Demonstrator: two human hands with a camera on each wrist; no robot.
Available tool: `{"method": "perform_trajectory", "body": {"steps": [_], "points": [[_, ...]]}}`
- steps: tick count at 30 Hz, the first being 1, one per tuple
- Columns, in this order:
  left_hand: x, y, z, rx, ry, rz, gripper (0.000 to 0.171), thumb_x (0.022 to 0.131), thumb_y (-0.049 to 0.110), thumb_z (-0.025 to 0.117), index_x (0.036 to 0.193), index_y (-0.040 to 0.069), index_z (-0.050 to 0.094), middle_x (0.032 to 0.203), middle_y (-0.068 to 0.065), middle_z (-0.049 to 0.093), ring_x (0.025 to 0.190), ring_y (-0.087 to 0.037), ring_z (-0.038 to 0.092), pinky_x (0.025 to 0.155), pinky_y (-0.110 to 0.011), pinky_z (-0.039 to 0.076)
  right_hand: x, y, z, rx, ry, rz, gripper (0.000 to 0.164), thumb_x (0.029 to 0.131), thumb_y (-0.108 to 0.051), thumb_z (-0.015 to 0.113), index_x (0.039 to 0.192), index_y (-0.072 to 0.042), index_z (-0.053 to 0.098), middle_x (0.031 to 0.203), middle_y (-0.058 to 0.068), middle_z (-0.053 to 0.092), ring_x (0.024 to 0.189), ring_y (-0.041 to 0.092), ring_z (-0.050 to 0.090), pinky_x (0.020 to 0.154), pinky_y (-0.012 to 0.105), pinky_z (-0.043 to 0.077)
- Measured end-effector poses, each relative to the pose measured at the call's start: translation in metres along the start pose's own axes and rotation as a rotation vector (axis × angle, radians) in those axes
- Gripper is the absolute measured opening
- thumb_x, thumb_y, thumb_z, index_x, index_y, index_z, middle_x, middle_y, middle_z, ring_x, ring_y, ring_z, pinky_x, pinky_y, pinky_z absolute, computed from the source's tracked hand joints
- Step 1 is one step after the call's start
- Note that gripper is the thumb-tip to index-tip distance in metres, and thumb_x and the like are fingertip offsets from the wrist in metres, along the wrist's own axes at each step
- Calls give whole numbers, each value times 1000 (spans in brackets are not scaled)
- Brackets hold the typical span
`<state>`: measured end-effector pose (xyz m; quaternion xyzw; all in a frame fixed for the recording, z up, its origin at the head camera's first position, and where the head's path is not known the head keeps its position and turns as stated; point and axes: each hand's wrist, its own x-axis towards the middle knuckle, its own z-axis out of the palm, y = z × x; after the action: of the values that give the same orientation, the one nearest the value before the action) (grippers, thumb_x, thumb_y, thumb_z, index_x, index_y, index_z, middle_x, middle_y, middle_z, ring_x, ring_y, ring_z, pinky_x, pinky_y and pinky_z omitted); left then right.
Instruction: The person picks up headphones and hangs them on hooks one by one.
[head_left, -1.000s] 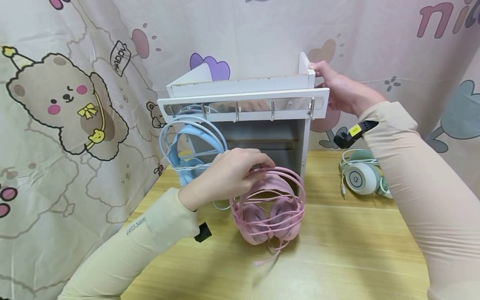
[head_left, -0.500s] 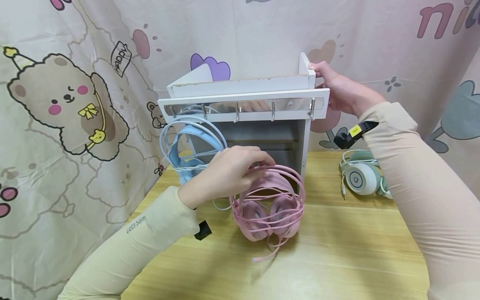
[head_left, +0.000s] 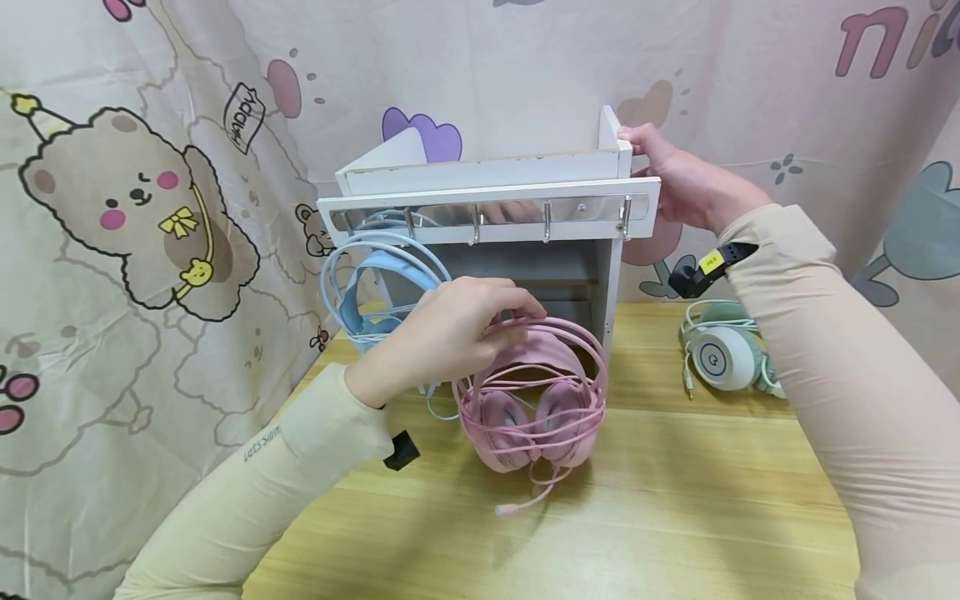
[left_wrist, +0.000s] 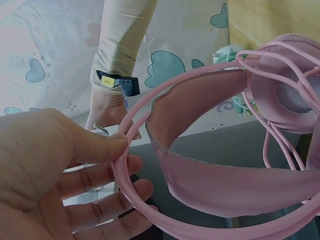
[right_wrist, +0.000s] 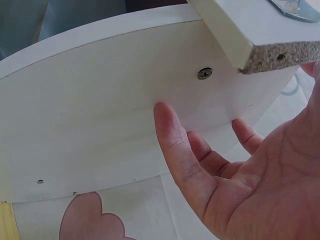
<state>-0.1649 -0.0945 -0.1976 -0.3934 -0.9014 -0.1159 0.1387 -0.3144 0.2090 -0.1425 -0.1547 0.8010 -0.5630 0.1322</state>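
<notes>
My left hand (head_left: 465, 325) holds the pink headphones (head_left: 536, 354) by the top of their headband; in the left wrist view the thumb and fingers pinch the thin outer bands (left_wrist: 131, 187). Their ear cups hang down, with the pink cable wrapped round them and its end dangling. Behind stands a white shelf unit (head_left: 480, 177) with a metal hook rail (head_left: 517, 212) across its front. My right hand (head_left: 686, 179) rests at the unit's upper right; in the right wrist view its extended fingertips touch the outer side panel (right_wrist: 110, 100).
Blue headphones (head_left: 397, 262) hang from the left end of the rail, with a loose cable below. Green and white headphones (head_left: 720, 358) lie on the wooden table (head_left: 660, 500) at the right. A patterned cloth (head_left: 525, 75) hangs behind and at the left.
My left hand has raised the pink headphones slightly and shifted them a little left. The right hand stays at the shelf unit's side.
</notes>
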Motion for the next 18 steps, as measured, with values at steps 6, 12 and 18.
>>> {"method": "perform_trajectory", "body": {"steps": [6,12,18], "points": [[1,1,-8,-4,2,0,21,101,13,74,119,23,80,108,9,78,86,-11,66,69,-30,53,0,0,-1,0,-1,-5,57,99,-78,31,133,-33,30,135,7,50,117,16,63,91,31,58],[1,2,-13,-9,1,-2,21,102,12,73,119,23,80,108,9,78,87,-11,66,73,-30,54,0,-1,-1,-7,2,4,59,99,-79,30,135,-32,28,136,7,49,117,17,62,91,32,58],[2,2,-18,-17,19,-5,20,102,13,73,117,23,80,106,8,78,86,-12,65,74,-32,54,-1,0,-1,-2,-3,11,58,99,-79,29,133,-32,26,132,6,52,110,14,66,89,32,59]]}}
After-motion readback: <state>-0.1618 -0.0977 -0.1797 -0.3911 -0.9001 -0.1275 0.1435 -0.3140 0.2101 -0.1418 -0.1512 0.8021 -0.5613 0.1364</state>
